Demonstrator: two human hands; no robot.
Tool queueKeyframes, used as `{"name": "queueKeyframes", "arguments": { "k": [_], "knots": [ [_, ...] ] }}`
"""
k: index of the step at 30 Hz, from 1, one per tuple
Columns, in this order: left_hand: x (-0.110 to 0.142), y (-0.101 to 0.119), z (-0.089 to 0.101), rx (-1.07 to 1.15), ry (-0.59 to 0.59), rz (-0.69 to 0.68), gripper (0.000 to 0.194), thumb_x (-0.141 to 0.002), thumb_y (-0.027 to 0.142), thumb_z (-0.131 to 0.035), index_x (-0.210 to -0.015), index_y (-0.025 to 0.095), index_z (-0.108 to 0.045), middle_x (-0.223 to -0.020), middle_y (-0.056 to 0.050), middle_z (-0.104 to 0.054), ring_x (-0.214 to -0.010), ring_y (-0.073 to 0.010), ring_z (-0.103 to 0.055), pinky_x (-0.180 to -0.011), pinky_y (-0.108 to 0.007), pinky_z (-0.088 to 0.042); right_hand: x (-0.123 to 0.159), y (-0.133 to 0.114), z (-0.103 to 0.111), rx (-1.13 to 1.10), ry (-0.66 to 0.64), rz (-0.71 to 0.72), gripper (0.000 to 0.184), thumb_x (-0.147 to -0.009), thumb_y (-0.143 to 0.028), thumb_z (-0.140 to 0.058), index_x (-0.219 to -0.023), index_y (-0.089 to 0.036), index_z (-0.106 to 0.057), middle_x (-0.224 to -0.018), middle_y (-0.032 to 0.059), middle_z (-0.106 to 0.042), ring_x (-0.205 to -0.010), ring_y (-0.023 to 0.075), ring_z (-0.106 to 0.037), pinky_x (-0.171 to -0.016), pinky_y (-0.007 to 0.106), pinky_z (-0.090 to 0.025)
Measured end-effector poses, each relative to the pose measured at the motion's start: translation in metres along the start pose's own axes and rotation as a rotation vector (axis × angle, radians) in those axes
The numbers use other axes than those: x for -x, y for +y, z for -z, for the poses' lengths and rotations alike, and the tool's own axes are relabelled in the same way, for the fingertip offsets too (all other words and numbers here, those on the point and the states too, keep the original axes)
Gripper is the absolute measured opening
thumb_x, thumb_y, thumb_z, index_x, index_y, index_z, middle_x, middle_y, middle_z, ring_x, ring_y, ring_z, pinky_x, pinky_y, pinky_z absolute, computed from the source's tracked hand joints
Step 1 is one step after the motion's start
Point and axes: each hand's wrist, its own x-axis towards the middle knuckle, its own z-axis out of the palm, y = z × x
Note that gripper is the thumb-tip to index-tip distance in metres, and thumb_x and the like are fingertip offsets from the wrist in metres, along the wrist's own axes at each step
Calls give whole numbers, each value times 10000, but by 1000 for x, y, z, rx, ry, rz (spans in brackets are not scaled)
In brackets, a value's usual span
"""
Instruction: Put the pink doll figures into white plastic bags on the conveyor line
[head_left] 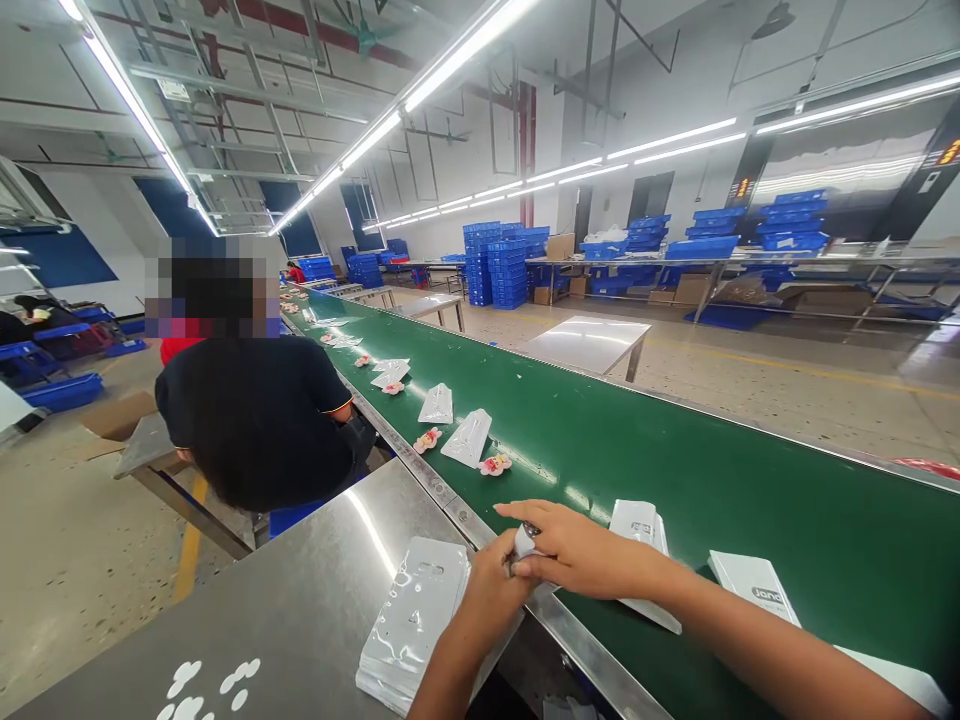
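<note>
My left hand [496, 578] and my right hand [574, 548] meet over the near edge of the green conveyor belt [637, 430]. Between their closed fingers is a small white object with a dark part [526, 541]; its kind is unclear and the fingers partly cover it. My right index finger points out to the left. Beside my left forearm, a stack of glossy white plastic bags [412, 615] lies on the metal table [315, 590]. White printed packets [637, 520] lie on the belt behind my right forearm, with another packet [754, 585] farther right.
Clear bags [469, 437] and small pink-and-yellow figures [495, 464] line the belt. Small white oval pieces [240, 680] lie on the table. A co-worker [259, 420] sits left of the belt. Blue crates [495, 262] and a metal table [589, 340] stand beyond.
</note>
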Motion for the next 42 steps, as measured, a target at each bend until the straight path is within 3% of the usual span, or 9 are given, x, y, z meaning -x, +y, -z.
{"name": "queueKeyframes", "arguments": {
  "k": [5, 8, 12, 15, 19, 25, 30, 34, 42],
  "knots": [
    [2, -17, 55, -51, 50, 31, 538, -786, 348, -524, -1295, 211, -418, -1281, -92, -535, -1185, -235, -468, -971, -343, -350, 8, 39, 20, -3, 243, -312, 468, -920, -475, -301, -674, -193, -580, -721, 27, -608, -646, 155, -550, -594, 264, -414],
    [10, -50, 100, -591, 404, 299, 553, -746, 473, -531, -1180, 132, -509, -1176, -177, -579, -1135, -319, -486, -943, -436, -326, 9, 84, 17, 52, 215, -436, 442, -882, -503, -350, -602, -196, -498, -608, 0, -549, -580, 143, -506, -533, 243, -349],
    [21, -85, 120, -884, 418, 455, 440, -675, 491, -593, -965, 159, -587, -1023, -144, -638, -1015, -329, -542, -834, -403, -359, 8, 139, 4, 115, 101, -610, 356, -861, -477, -392, -694, -199, -537, -673, 18, -600, -636, 177, -555, -562, 257, -373],
    [21, -94, 116, -842, 392, 419, 259, -747, 422, -529, -856, 194, -583, -923, -81, -667, -917, -261, -585, -776, -340, -379, 3, 154, 1, 199, 143, -720, 326, -862, -454, -421, -998, -195, -564, -986, 73, -634, -856, 241, -586, -687, 312, -435],
    [21, -94, 117, -805, 440, 371, 259, -836, 398, -400, -886, 209, -570, -869, -63, -672, -835, -240, -603, -768, -344, -398, -15, 128, -9, 355, 315, -550, 366, -882, -385, -428, -1164, -173, -527, -1279, 115, -480, -1136, 281, -454, -931, 398, -374],
    [25, -63, 104, -673, 510, 167, 317, -797, 415, -499, -1038, 216, -546, -1020, -61, -629, -990, -233, -566, -875, -331, -397, -56, 45, -41, 5, 251, -33, 442, -868, -429, -496, -1242, -197, -466, -1236, 82, -526, -1131, 214, -469, -952, 343, -377],
    [23, -27, 84, -64, 253, 163, 720, -713, 392, -644, -1337, 230, -325, -926, -25, -644, -864, -204, -607, -795, -313, -452, -60, 15, -50, -113, 178, 151, 253, -911, -359, -447, -952, -180, -622, -845, 39, -637, -808, 151, -576, -725, 251, -429],
    [23, -22, 65, 317, -85, 359, 586, -697, 453, -660, -1188, 154, -551, -960, -75, -677, -904, -242, -604, -790, -316, -456, -46, 27, -38, -231, 143, 147, 256, -901, -361, -468, -915, -169, -636, -822, 31, -641, -774, 136, -582, -701, 224, -425],
    [18, -53, 19, 597, 161, 475, 445, -588, 457, -747, -825, 89, -669, -634, -56, -652, -611, -183, -598, -598, -278, -450, -39, 106, 0, 102, -211, -288, 434, -816, -288, -550, -1239, -198, -506, -1172, 86, -564, -1025, 219, -547, -794, 270, -421]
  ]
}}
